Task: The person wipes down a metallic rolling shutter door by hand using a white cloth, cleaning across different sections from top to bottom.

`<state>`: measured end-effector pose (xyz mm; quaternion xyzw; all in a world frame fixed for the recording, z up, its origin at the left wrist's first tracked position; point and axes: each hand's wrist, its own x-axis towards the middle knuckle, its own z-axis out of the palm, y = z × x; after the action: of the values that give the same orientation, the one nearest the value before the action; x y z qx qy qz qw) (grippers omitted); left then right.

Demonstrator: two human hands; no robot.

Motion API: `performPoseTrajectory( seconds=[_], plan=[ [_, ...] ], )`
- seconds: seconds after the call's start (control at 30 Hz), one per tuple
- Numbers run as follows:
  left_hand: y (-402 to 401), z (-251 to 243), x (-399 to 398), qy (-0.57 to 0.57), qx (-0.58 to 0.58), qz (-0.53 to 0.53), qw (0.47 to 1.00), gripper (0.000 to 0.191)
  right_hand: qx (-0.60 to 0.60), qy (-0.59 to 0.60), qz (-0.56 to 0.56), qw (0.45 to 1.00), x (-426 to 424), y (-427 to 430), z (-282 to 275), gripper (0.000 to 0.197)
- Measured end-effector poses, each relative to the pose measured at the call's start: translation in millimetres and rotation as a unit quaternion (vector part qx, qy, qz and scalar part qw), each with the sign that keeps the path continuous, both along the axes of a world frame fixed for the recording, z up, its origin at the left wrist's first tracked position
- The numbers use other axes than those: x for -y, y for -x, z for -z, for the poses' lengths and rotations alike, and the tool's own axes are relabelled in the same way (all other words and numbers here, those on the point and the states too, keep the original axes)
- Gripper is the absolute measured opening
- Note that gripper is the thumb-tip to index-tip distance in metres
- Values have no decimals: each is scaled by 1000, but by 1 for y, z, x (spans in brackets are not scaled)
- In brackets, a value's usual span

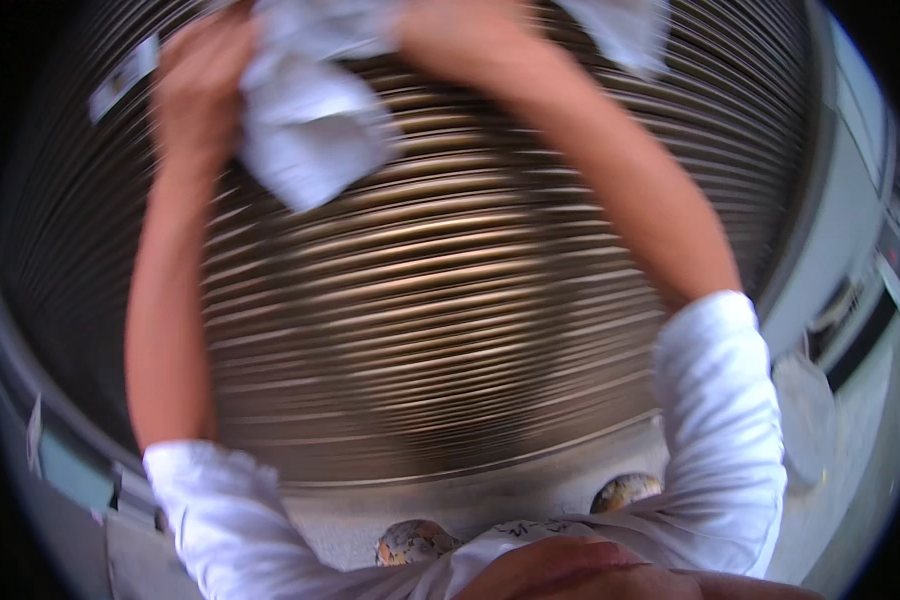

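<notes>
A crumpled white sheet (319, 124), cloth or paper, hangs in front of a brown ribbed metal roll-up shutter (420, 262). My left hand (202, 79), raised at the upper left, grips the left side of this sheet; its fingertips are blurred and partly hidden. Across from it, my right hand (450, 34) meets the sheet's upper right part at the top edge of the picture. Its fingers are hidden, so their grip does not show. Another white piece (630, 34), pointed at its lower end, lies against the slats beyond my right forearm.
A small pale label (124, 79) is on the shutter left of my left hand. Patterned shoes (416, 541) show on the pale floor below. A grey round-edged object (802, 420) stands at the right. At the lower left is a pale blue-green box-like object (75, 469).
</notes>
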<state>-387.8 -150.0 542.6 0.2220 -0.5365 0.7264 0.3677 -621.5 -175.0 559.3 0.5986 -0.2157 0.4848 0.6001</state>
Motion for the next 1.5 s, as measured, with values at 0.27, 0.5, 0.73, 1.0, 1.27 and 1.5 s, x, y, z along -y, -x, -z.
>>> performPoseTrajectory(
  seconds=[0.27, 0.5, 0.73, 1.0, 1.27, 1.5],
  plan=[
    [-71, 34, -7, -109, -97, -89, 985, 34, -53, -46, -124, 990, 2, -105, 14, 34],
    [11, 53, 13, -106, -102, 93, 985, 41, -23, -26, -158, 987, 10, -39, 15, 39],
    [198, 64, 13, -113, -143, 44, 982, 54, 62, -40, -42, 996, 20, 142, 27, 52],
    [356, 43, 13, -157, 8, 48, 986, 62, 302, -53, 84, 948, 15, 359, 39, 65],
    [461, 39, 34, -235, 120, 203, 943, 45, 244, -136, 104, 955, 21, 441, 84, 45],
    [515, 35, 53, -175, 162, 349, 906, 27, 306, -95, 61, 945, 8, 510, 79, 45]
  ],
)
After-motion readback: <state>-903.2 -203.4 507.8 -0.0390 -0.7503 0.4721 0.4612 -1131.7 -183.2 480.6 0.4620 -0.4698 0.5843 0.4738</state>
